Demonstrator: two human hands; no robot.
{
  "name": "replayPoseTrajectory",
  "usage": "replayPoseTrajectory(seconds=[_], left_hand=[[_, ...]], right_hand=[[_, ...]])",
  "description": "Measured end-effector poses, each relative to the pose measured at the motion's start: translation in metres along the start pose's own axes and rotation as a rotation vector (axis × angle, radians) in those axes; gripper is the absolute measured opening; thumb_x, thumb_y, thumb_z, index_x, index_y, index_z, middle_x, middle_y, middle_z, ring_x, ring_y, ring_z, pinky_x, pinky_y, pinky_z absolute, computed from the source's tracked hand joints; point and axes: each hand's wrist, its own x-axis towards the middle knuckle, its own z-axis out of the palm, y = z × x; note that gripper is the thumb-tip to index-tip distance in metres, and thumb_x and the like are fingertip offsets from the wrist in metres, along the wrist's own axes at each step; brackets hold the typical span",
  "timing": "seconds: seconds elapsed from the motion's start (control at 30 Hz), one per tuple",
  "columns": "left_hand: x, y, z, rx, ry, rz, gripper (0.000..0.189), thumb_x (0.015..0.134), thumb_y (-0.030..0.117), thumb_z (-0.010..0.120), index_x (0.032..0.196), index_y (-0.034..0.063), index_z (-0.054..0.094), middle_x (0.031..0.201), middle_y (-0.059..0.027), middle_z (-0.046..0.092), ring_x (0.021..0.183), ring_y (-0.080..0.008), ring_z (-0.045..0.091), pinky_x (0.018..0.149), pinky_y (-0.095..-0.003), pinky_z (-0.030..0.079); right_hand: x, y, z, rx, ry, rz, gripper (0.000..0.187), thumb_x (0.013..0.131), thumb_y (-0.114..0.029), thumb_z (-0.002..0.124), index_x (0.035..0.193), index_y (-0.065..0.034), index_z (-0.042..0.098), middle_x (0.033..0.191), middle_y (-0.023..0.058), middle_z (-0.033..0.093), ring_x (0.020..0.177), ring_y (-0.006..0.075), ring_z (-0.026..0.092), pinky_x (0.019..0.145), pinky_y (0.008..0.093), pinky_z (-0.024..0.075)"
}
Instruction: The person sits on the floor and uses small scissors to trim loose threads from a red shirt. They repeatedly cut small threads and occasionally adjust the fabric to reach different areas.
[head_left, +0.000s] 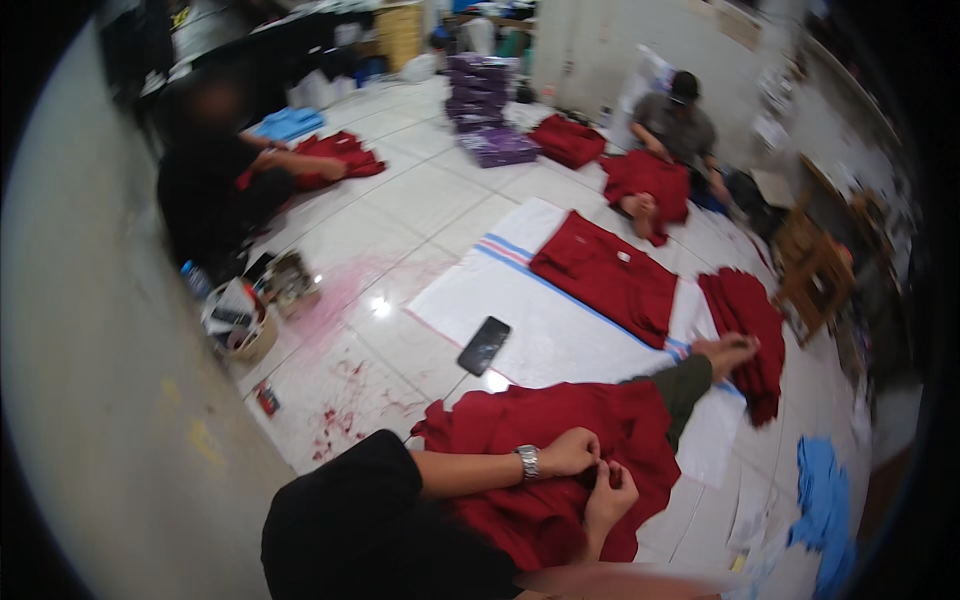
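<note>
A dark red knit garment (510, 435) lies spread over my lap. Above it my left hand (571, 452), below a metal wristwatch, has thumb and finger pinched together. My right hand (609, 499) meets it fingertip to fingertip, also pinched. Whatever is between the fingertips is too small and blurred to make out, perhaps part of the garment. Beyond my lap, a folded red garment (607, 277) rests on a white cloth (450, 300) with blue and pink stripes. A black smartphone (484, 346) lies at the near edge of that cloth.
A stack of red garments (742, 330) lies by my bare foot. Light blue fabric (817, 495) is at the right. A basket (251, 341) and an open box (289, 281) stand by the left wall. Two people sit beyond with red garments, near stacked purple packages (480, 105).
</note>
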Motion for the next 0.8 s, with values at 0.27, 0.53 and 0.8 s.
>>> replayPoseTrajectory(seconds=[0.27,0.53,0.8], left_hand=[[0.001,-0.005,0.009,-0.023,0.053,-0.011,0.008,0.083,0.000,0.062,0.080,-0.0004,0.069,0.079,-0.0173,0.074,0.074,-0.0241,0.071,0.064,-0.0406,0.054],[0.002,-0.009,0.007,-0.065,-0.016,-0.040,0.006,0.086,0.002,0.065,0.083,-0.0016,0.068,0.081,-0.0144,0.074,0.076,-0.0228,0.071,0.066,-0.0379,0.054],[0.003,-0.007,0.005,-0.044,-0.050,0.005,0.006,0.085,-0.001,0.064,0.083,-0.0017,0.069,0.082,-0.0141,0.074,0.077,-0.0232,0.072,0.069,-0.0375,0.055]], right_hand=[[-0.002,-0.002,-0.004,-0.041,-0.056,0.010,0.018,0.098,-0.007,0.074,0.098,0.0102,0.070,0.090,0.0078,0.070,0.085,0.0144,0.063,0.078,0.0316,0.0536],[-0.005,0.003,-0.007,-0.017,-0.037,0.070,0.021,0.101,-0.009,0.070,0.111,0.0094,0.071,0.099,0.0092,0.072,0.086,0.0149,0.067,0.079,0.0307,0.0555],[-0.004,0.006,-0.010,-0.008,-0.066,0.096,0.025,0.099,-0.001,0.067,0.123,0.0056,0.070,0.106,0.0073,0.072,0.092,0.0135,0.066,0.082,0.0284,0.0545]])
